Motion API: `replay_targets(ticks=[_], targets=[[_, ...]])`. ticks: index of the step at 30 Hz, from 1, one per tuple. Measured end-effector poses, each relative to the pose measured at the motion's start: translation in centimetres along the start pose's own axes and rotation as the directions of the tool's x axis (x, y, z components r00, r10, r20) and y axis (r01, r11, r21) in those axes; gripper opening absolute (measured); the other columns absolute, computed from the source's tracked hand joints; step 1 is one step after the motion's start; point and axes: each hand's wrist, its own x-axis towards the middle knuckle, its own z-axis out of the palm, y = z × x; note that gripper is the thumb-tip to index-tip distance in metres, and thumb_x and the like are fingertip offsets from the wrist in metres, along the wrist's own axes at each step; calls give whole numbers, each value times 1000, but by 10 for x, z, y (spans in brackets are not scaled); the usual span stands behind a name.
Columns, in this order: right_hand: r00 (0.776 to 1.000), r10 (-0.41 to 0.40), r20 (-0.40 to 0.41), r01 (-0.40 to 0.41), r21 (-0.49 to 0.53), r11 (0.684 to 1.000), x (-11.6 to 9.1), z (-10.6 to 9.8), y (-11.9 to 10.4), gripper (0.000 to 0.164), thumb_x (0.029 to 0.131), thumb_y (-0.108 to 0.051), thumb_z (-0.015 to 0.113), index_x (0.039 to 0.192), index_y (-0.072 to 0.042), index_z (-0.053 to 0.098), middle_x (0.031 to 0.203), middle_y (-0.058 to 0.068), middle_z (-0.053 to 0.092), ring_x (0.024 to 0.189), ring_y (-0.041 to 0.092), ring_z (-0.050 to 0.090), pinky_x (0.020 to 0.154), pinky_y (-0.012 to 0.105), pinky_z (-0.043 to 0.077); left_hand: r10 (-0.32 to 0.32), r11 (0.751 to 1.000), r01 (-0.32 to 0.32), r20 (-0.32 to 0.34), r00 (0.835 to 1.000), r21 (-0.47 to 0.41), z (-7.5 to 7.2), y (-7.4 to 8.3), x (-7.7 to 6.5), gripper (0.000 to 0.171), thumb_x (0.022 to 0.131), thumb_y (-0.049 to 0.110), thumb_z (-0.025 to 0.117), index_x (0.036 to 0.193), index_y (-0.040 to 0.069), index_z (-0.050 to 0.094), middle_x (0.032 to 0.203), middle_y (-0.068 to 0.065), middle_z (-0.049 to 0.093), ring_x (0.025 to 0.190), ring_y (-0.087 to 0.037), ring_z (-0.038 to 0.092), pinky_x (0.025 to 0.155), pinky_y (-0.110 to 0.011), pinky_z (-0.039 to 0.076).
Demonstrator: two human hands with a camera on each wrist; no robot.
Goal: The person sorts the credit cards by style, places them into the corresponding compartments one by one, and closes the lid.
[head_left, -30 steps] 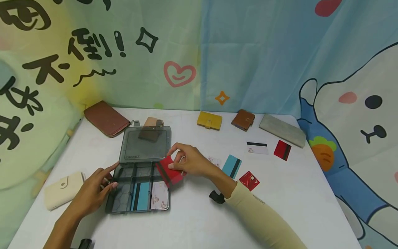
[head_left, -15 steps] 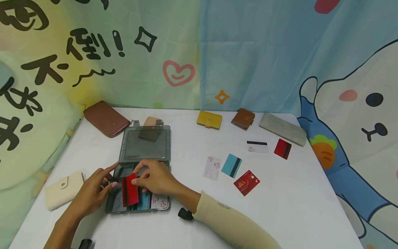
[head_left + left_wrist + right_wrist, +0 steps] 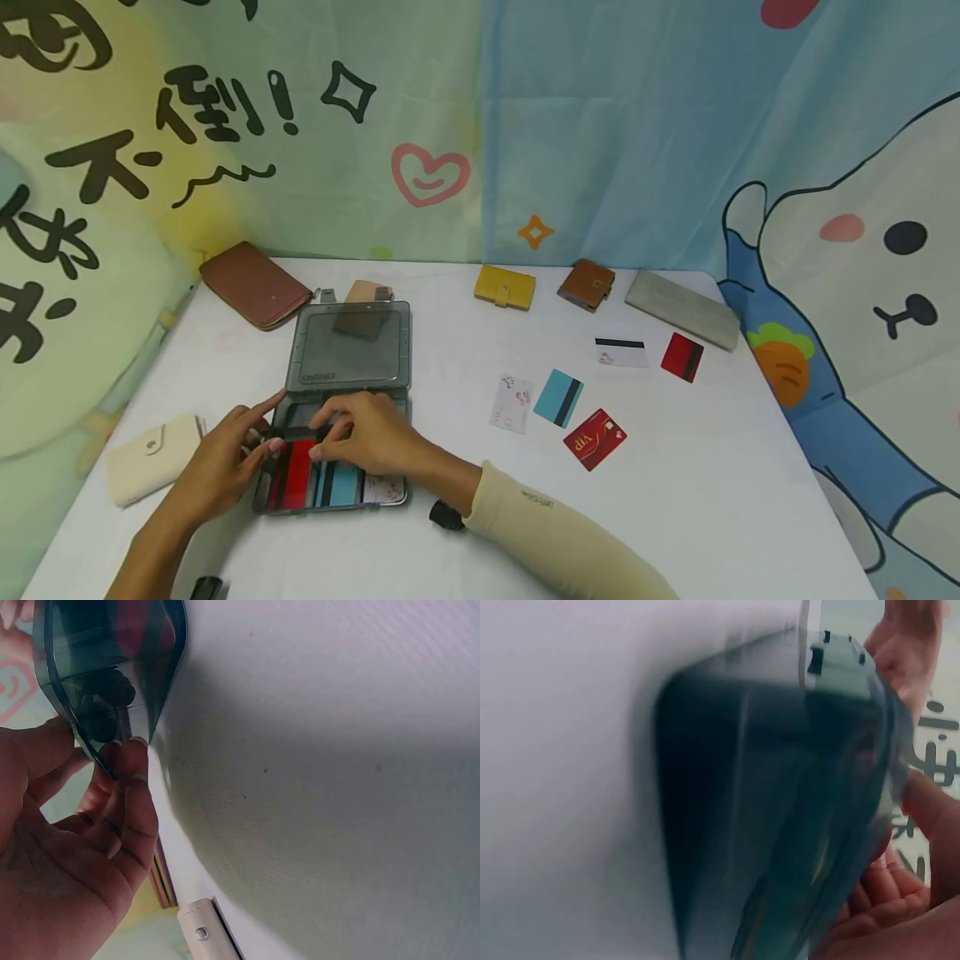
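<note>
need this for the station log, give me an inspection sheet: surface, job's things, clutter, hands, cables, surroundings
Surface: white table, set with cards and wallets
Job's things: gray case open; red card, blue card, white card in its front row
Clutter: five loose cards right of the case; wallets left, behind and right
Hands: left hand holds the case's left edge; right hand at the red card, grip unclear
Cables: nothing seen
Surroundings: printed curtain behind

Red card on table [image 3: 480, 542]: "VIP" [image 3: 596, 440] | backdrop [image 3: 600, 125]: large "不", "倒!", other characters partly cut off or unclear | box lid [image 3: 349, 346]: lettering too blurred to read | beige sleeve [image 3: 570, 533]: small print, illegible
</note>
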Motion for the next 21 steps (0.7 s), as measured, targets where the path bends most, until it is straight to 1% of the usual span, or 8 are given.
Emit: replay_targets(ticks=[1,3,5,9,12,16,19,21], targets=[[1000,-19,4,19,24,1000,-1,-4,3,27,87,-32,78,111,-23,71,72,-22,69,59,2,63,63,19,50,3,1000,-3,-3,1000,4,0,0,0,63,92,7,70,149,7,45,96,-8,54,70,1,51,56,-22,43],[999,-48,2,48,82,995,-4,-13,9,27,87,-29,78,112,-20,71,76,-18,71,61,6,64,62,21,51,5,1000,-5,-6,1000,4,1,-1,-1,64,91,6,70,150,8,45,95,-7,53,70,1,50,56,-22,43],[998,-66,-17,67,108,992,-9,-25,16,29,87,-28,79,112,-17,70,80,-15,72,61,9,64,60,22,51,8,1000,-8,-8,1000,8,1,-1,-1,64,91,6,70,150,8,45,95,-7,53,70,1,50,56,-22,42],[997,-41,-59,48,121,992,-21,-55,36,34,85,-29,81,114,-15,70,87,-9,73,64,14,62,57,26,50,6,1000,-6,-11,1000,16,1,0,-1,64,92,8,70,150,9,44,95,-7,54,70,1,49,56,-22,41],[995,24,-93,-16,89,996,-34,-78,51,37,83,-30,82,115,-17,70,91,-7,73,67,18,62,58,29,50,5,1000,-5,-12,1000,14,0,0,-1,64,92,8,70,150,9,44,96,-8,54,70,0,49,56,-22,42],[982,118,-151,-119,-2,993,-53,-105,71,41,80,-33,85,117,-20,69,95,-4,70,72,22,60,61,32,50,5,1000,-5,-7,1000,7,0,0,0,64,92,8,70,150,9,44,96,-9,54,70,0,50,56,-22,42],[963,180,-202,-199,-78,977,-68,-121,86,45,77,-33,87,117,-22,69,98,-1,68,77,20,58,67,32,49,1,1000,-1,-3,1000,9,1,0,-1,65,91,8,70,150,9,44,96,-8,54,70,0,51,56,-22,43],[947,217,-237,-254,-142,957,-77,-130,95,47,75,-33,89,117,-23,68,99,0,65,79,19,56,70,32,47,-1,1000,1,-2,1000,13,1,-1,-1,65,92,8,70,151,10,44,96,-8,54,71,0,51,56,-22,43]])
